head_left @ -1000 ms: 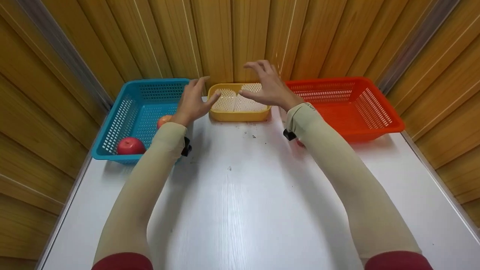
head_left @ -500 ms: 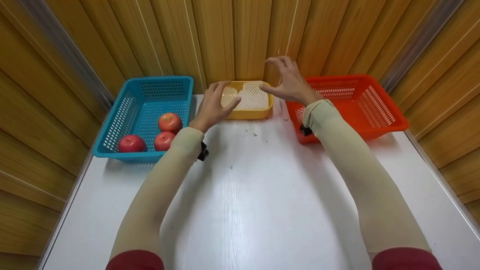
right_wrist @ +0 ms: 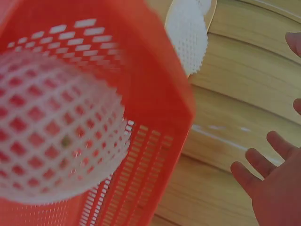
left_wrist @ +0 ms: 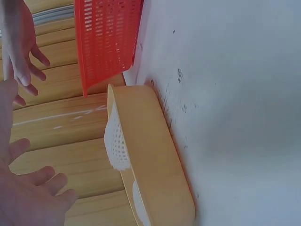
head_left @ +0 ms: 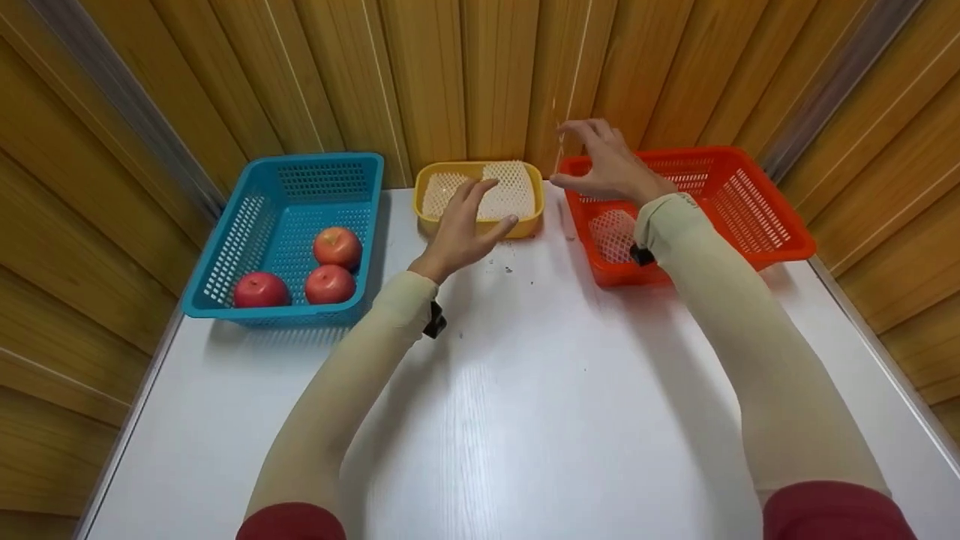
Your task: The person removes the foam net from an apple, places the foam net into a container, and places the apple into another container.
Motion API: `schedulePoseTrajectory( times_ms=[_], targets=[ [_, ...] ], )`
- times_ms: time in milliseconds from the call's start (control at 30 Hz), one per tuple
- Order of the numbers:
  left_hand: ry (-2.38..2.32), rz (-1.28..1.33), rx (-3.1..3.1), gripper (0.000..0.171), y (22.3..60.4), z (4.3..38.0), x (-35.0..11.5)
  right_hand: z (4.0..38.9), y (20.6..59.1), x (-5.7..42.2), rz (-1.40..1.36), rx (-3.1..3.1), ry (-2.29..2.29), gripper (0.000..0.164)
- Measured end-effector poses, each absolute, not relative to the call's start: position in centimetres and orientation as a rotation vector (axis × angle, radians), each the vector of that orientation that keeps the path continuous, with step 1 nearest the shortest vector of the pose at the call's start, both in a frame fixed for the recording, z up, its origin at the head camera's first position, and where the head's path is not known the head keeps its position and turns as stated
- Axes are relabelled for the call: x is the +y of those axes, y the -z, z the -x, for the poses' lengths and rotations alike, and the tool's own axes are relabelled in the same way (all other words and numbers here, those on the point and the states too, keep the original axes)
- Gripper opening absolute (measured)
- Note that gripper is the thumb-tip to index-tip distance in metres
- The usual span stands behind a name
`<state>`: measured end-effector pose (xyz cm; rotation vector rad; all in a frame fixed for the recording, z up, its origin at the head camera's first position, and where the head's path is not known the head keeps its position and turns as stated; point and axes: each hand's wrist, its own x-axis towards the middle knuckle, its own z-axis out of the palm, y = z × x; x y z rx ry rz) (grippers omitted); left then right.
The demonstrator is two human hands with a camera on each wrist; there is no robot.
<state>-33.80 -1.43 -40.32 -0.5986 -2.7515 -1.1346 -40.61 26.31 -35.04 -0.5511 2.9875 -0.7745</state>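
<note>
My left hand hovers in front of the yellow box, fingers spread and holding nothing. White foam fruit nets lie in that box. Over the left end of the red basket, my right hand is raised with loosely bent fingers and nothing between them. Beneath it in the basket is an apple in a white foam net; the right wrist view shows the netted apple close up, red through the mesh. Three bare apples sit in the blue basket at the left.
The three containers stand in a row along a wood-panelled wall at the back of the white table. Small dark specks mark the tabletop in front of the yellow box. Panelled walls also close off both sides.
Both hands have moved right: the left from beside the blue basket to before the yellow box, the right farther over the red basket. The apples and netted apple have come into fuller view.
</note>
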Motion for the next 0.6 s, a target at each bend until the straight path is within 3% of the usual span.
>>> schedulePoseTrajectory(
  times_ms=[200,600],
  targets=[
    [1.171,0.627,-2.757,0.072,40.8,33.2,0.3,40.9,35.0,28.2,0.488,2.916,0.69,0.095],
    [1.2,0.705,-2.807,0.076,41.9,32.3,3.4,40.5,35.7,30.1,0.408,2.825,0.596,0.099]
  ],
)
